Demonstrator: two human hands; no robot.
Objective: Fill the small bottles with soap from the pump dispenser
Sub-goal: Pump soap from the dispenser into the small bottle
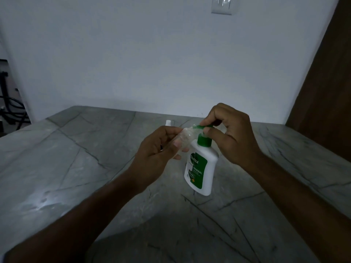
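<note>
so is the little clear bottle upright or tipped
Tipped: the small clear bottle lies nearly sideways in the left hand, mouth against the green pump spout.

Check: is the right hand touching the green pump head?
Touching. Head view shows the right hand with its fingers curled over the green pump head, pinching it.

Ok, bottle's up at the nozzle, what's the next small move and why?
Probably press the green pump head down with the right hand. The left hand holds the small clear bottle tilted, its mouth at the nozzle tip, and the right hand's fingers already grip the pump head. The dispenser stands upright on the counter.
</note>
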